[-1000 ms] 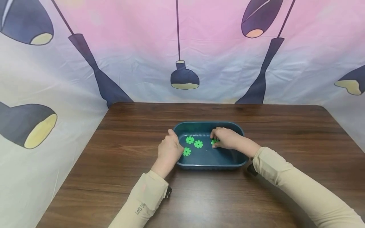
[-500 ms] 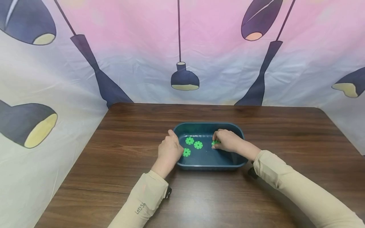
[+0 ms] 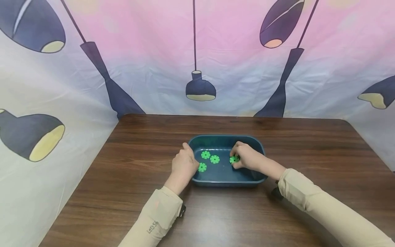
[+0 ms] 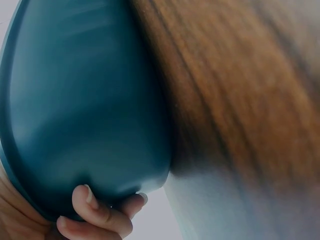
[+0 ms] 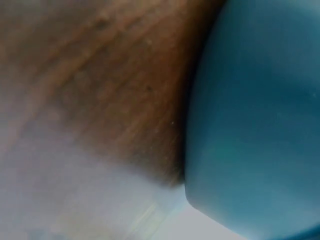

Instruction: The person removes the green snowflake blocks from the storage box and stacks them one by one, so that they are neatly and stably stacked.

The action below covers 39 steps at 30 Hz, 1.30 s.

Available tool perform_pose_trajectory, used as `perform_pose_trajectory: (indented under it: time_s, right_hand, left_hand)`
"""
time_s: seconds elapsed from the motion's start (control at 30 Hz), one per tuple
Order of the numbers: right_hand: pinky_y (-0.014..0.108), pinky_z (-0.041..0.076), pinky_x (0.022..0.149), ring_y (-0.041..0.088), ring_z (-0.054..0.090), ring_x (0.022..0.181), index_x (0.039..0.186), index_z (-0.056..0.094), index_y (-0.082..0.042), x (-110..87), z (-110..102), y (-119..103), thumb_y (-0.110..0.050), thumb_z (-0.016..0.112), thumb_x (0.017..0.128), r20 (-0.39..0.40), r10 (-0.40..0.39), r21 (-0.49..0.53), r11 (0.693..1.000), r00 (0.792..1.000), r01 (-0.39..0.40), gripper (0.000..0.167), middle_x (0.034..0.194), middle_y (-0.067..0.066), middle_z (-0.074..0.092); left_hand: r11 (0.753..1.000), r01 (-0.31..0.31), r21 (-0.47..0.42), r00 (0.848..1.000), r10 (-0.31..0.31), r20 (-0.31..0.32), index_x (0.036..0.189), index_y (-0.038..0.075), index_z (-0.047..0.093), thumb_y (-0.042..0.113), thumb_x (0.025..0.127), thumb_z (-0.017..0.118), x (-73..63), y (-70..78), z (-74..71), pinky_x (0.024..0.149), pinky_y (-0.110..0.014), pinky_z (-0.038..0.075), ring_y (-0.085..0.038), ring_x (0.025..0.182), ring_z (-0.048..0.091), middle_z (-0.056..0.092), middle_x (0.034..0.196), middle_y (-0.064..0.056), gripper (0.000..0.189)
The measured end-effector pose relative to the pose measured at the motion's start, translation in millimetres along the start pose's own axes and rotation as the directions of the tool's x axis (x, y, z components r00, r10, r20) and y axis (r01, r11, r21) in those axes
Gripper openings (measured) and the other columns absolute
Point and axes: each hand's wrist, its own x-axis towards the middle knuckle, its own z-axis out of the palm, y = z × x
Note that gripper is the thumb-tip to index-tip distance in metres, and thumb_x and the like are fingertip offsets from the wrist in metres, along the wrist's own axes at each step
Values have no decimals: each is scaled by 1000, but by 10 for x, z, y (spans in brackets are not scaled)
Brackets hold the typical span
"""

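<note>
A dark teal plastic basin (image 3: 226, 183) stands on the wooden table. My left hand (image 3: 184, 165) grips its left rim; in the left wrist view, curled fingers (image 4: 102, 217) lie against the outer wall. Inside the basin, my right hand (image 3: 248, 156) pinches a green notched building disc (image 3: 233, 160) between thumb and fingers, low near the basin floor. Three more such discs lie at the left side of the floor: the back disc (image 3: 205, 155), the middle disc (image 3: 214, 159) and the front disc (image 3: 202, 167), which the left thumb partly overlaps.
The brown wooden table (image 3: 139, 144) extends around the basin. A cloth backdrop (image 3: 148, 79) printed with lamps hangs behind and at the sides. In the right wrist view only the basin's outer wall (image 5: 255, 120), table and pale background show.
My right hand has shifted slightly nearer and right, and more of the disc at its fingertips shows. The left hand keeps its grip on the rim. The head view has tilted a little.
</note>
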Motion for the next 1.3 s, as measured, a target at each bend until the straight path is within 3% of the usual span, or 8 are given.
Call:
perform_pose_trajectory:
  time_s: [0.43,0.67,1.03,1.3]
  right_hand:
    - [25,47,66,10,56,82,100,67,-10,-255,-139,-120,-18,74,77,-131,-120,-53,992,984,114,26,97,-2,55]
    - [26,46,65,9,53,81,101,65,-12,-511,-293,-30,-14,74,76,-233,-154,-92,986,960,136,27,94,-5,57]
    - [30,51,63,10,60,81,104,64,-9,-947,-481,260,-5,78,70,-402,-124,-119,990,907,83,37,94,-6,62]
    - [32,52,66,18,65,84,104,66,-8,-1139,-473,439,-8,79,71,-385,-9,-100,994,923,-32,36,96,-1,65]
  left_hand:
    - [1000,-4,-3,1000,4,-8,119,-8,40,9,74,68,-1,17,13,52,-37,49,-23,56,60,63,72,-19,55]
    - [1000,-4,-1,1000,4,-5,118,-8,40,9,74,68,2,17,23,50,-37,49,-23,55,59,62,69,-19,55]
    - [1000,1,3,1000,-1,-5,124,-11,37,8,75,65,10,-3,21,49,-37,49,-22,54,58,63,71,-20,59]
    - [1000,-7,-8,1000,7,-6,120,-10,39,8,76,65,6,6,19,49,-37,48,-23,55,59,62,70,-19,55]
